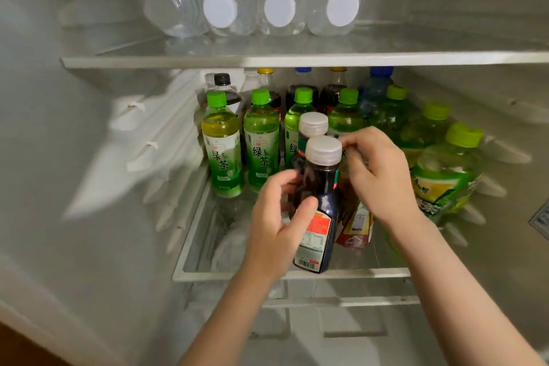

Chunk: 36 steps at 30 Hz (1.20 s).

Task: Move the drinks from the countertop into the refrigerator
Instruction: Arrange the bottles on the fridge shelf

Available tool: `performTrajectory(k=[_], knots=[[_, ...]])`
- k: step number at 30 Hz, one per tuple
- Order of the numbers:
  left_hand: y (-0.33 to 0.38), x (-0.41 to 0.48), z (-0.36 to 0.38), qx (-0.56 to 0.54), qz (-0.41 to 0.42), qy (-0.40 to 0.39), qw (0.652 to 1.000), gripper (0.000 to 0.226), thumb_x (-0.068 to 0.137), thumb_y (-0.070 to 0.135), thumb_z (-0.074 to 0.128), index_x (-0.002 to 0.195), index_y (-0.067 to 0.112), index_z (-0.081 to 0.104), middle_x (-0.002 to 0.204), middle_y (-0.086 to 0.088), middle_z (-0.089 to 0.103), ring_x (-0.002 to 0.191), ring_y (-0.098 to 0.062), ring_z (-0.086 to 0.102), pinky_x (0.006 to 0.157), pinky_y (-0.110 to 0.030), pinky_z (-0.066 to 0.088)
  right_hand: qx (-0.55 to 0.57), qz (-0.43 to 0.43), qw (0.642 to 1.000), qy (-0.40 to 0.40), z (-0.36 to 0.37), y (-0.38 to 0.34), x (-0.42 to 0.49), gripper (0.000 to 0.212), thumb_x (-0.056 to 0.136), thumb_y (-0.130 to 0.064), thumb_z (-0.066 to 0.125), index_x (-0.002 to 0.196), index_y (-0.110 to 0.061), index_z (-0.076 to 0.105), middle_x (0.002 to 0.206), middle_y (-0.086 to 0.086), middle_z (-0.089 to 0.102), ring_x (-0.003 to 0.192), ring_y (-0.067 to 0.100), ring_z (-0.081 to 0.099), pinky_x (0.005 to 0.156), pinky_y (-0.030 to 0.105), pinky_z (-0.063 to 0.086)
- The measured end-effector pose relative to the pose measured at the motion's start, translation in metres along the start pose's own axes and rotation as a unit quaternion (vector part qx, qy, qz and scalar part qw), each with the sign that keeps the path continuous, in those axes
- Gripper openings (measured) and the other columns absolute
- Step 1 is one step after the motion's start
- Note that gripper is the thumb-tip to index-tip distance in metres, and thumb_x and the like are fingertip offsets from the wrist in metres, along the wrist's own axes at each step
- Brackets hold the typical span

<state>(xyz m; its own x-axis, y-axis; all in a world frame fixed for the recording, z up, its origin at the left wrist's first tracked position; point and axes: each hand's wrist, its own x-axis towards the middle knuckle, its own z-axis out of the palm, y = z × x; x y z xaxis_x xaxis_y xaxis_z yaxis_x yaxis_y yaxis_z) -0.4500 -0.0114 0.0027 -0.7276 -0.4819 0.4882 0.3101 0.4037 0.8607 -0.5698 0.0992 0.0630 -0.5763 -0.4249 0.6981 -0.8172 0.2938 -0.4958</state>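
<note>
I look into the open refrigerator. My left hand (277, 217) grips a dark bottle with a white cap (319, 187), upright over the front of the glass middle shelf (297, 274). A second dark white-capped bottle (312, 128) stands right behind it. My right hand (377, 169) is closed on an amber bottle with a red label (355, 226), mostly hidden by the hand; its cap cannot be seen. Several green tea bottles (222, 154) with green caps stand in a row behind.
Clear water bottles (219, 9) lie on their sides on the top shelf (267, 61). Cola and blue-capped bottles (380, 80) stand at the back. More green bottles (448, 169) crowd the shelf's right side. The fridge's left wall is close by.
</note>
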Motion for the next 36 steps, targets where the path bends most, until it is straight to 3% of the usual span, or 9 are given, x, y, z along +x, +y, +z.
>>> performTrajectory(k=[5, 8, 13, 16, 23, 26, 29, 34, 36], knots=[[-0.003, -0.006, 0.018, 0.081, 0.008, 0.007, 0.997, 0.066, 0.065, 0.050, 0.068, 0.123, 0.039, 0.039, 0.122, 0.016, 0.047, 0.113, 0.003, 0.048, 0.089, -0.005, 0.037, 0.005, 0.005, 1.000, 0.019, 0.002, 0.009, -0.002, 0.021, 0.089, -0.002, 0.051, 0.108, -0.008, 0.059, 0.103, 0.004, 0.059, 0.092, 0.010, 0.053, 0.078, 0.015, 0.039], [-0.006, -0.006, 0.021, 0.096, 0.014, 0.030, 0.995, 0.064, 0.062, 0.049, 0.070, 0.117, 0.052, 0.037, 0.120, 0.024, 0.046, 0.111, 0.007, 0.047, 0.087, -0.002, 0.036, 0.029, 0.032, 0.999, 0.029, 0.004, 0.016, -0.010, 0.023, 0.093, -0.016, 0.053, 0.115, -0.012, 0.049, 0.090, -0.006, 0.058, 0.070, 0.001, 0.050, 0.065, 0.005, 0.036], [-0.021, -0.009, 0.012, 0.152, 0.063, 0.151, 0.975, 0.067, 0.065, 0.049, 0.069, 0.123, 0.034, 0.038, 0.120, 0.034, 0.035, 0.114, 0.013, 0.039, 0.089, 0.002, 0.029, 0.077, 0.031, 0.996, 0.035, 0.005, 0.024, -0.025, 0.030, 0.095, -0.030, 0.048, 0.123, -0.021, 0.041, 0.084, -0.010, 0.060, 0.067, 0.007, 0.058, 0.059, 0.029, 0.049], [-0.031, -0.003, -0.006, 0.168, 0.044, 0.213, 0.962, 0.071, 0.065, 0.056, 0.069, 0.125, 0.038, 0.034, 0.116, 0.032, 0.033, 0.114, 0.010, 0.038, 0.093, -0.003, 0.030, 0.084, 0.011, 0.996, 0.038, 0.005, 0.024, -0.028, 0.026, 0.096, -0.031, 0.048, 0.120, -0.025, 0.041, 0.081, -0.010, 0.059, 0.064, 0.010, 0.056, 0.057, 0.032, 0.049], [-0.050, 0.020, -0.037, 0.241, 0.039, 0.292, 0.924, 0.077, 0.062, 0.055, 0.072, 0.123, 0.025, 0.037, 0.118, 0.011, 0.033, 0.114, -0.011, 0.040, 0.095, -0.026, 0.033, 0.116, -0.013, 0.993, 0.016, 0.002, 0.021, -0.032, 0.019, 0.096, -0.030, 0.044, 0.114, -0.033, 0.037, 0.084, -0.016, 0.057, 0.073, 0.004, 0.056, 0.059, 0.017, 0.042], [-0.054, 0.025, -0.036, 0.224, 0.031, 0.293, 0.929, 0.078, 0.063, 0.049, 0.076, 0.124, 0.022, 0.035, 0.120, 0.007, 0.031, 0.112, -0.008, 0.039, 0.094, -0.021, 0.033, 0.128, -0.012, 0.992, 0.003, 0.001, 0.022, -0.031, 0.018, 0.097, -0.028, 0.046, 0.112, -0.034, 0.037, 0.079, -0.013, 0.058, 0.069, 0.005, 0.056, 0.057, 0.017, 0.042], [-0.056, 0.022, -0.032, 0.201, 0.054, 0.281, 0.937, 0.066, 0.076, 0.047, 0.064, 0.128, 0.018, 0.035, 0.123, 0.004, 0.032, 0.113, -0.008, 0.039, 0.091, -0.002, 0.027, 0.134, -0.014, 0.991, -0.001, 0.001, 0.022, -0.032, 0.019, 0.097, -0.028, 0.046, 0.111, -0.037, 0.036, 0.081, -0.012, 0.059, 0.072, 0.005, 0.057, 0.058, 0.020, 0.044], [-0.058, 0.014, -0.027, 0.148, 0.060, 0.262, 0.952, 0.051, 0.088, 0.046, 0.047, 0.134, 0.027, 0.033, 0.129, 0.003, 0.043, 0.120, -0.015, 0.045, 0.103, -0.028, 0.037, 0.132, -0.022, 0.991, 0.007, 0.002, 0.023, -0.033, 0.021, 0.096, -0.029, 0.047, 0.111, -0.040, 0.036, 0.082, -0.014, 0.058, 0.073, 0.005, 0.057, 0.058, 0.019, 0.044], [-0.054, 0.015, -0.022, 0.187, 0.082, 0.277, 0.939, 0.052, 0.084, 0.053, 0.057, 0.126, 0.029, 0.038, 0.119, 0.011, 0.042, 0.112, -0.008, 0.045, 0.098, -0.018, 0.036, 0.132, -0.026, 0.991, 0.014, 0.003, 0.023, -0.033, 0.021, 0.096, -0.031, 0.046, 0.111, -0.040, 0.035, 0.083, -0.016, 0.057, 0.073, 0.004, 0.057, 0.058, 0.016, 0.044]])
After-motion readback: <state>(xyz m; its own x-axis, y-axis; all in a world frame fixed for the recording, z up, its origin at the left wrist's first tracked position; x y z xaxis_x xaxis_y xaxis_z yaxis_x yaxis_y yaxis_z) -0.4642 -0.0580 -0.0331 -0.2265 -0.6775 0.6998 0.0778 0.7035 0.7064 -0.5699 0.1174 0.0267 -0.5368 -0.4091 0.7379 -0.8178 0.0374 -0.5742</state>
